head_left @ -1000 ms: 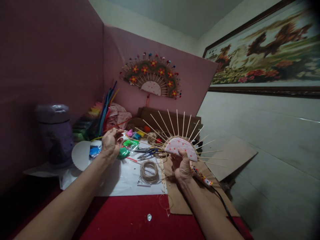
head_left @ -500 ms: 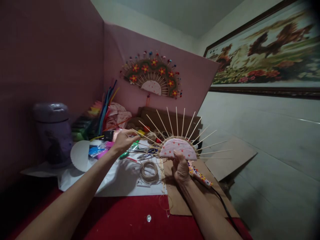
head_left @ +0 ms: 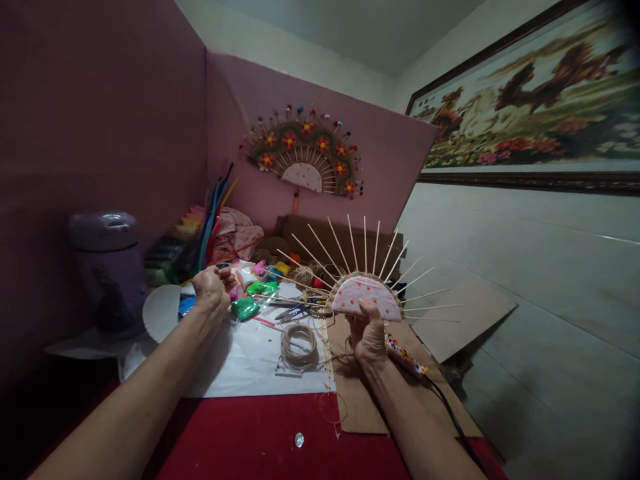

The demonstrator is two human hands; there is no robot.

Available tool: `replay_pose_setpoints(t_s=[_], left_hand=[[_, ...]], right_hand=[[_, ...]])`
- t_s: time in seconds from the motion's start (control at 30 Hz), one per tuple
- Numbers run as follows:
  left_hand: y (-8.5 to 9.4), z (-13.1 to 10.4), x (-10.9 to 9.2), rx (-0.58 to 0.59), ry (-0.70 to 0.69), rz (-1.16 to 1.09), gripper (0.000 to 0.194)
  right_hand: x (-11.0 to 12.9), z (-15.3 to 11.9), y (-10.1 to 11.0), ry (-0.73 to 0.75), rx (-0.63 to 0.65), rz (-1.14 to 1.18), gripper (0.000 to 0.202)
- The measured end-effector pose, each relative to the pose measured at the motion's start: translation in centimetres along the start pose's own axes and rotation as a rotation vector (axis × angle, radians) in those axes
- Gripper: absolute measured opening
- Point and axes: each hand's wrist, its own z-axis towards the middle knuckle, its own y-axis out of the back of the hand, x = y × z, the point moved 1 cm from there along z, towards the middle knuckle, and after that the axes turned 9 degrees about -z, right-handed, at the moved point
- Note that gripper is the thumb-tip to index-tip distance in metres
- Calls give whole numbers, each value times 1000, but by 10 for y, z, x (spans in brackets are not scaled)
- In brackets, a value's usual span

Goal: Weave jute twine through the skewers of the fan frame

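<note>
My right hand (head_left: 371,340) grips a half-round fan frame (head_left: 367,297) by its lower edge, thumb across the front. Its face is pink cloth with orange dots, edged with a twine-like band, and thin wooden sticks (head_left: 350,241) spread from the curved edge. My left hand (head_left: 213,287) is closed, away from the fan frame and over bags of coloured clay-like material on the left. Whatever its fingers may hold is hidden. Between the hands lies a coil of twine (head_left: 299,347), with blue-handled pliers (head_left: 295,311) behind it.
A finished flower-trimmed fan (head_left: 303,155) hangs on the pink board. A purple bottle (head_left: 107,273) stands at left beside a white disc (head_left: 159,313). A dotted glue gun (head_left: 406,357) with a black cord rests on cardboard (head_left: 357,400). A clear gem (head_left: 299,440) lies on the red cloth.
My left hand has moved left from the stick tips to above the coloured bags, its fingers now curled in. The fan frame in my right hand has shifted slightly right.
</note>
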Motion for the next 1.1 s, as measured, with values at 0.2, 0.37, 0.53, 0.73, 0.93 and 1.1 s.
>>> replay_pose_setpoints(t_s=[0.2, 0.37, 0.53, 0.73, 0.93, 1.1], left_hand=[[-9, -16, 15, 64, 37, 79, 27], [-10, -31, 32, 150, 29, 202, 24], [-10, -39, 41, 304, 59, 315, 21], [-10, -45, 41, 412, 37, 475, 27], [-13, -54, 43, 476, -34, 588, 45], [-21, -67, 45, 496, -86, 538, 18]], right_hand=[[2, 1, 0, -5, -6, 54, 13], [5, 4, 3, -12, -38, 78, 13], [11, 11, 6, -8, -49, 89, 12], [14, 12, 5, 1, -29, 94, 14], [10, 10, 4, -19, 9, 76, 15], [9, 6, 1, -31, -1, 74, 15]])
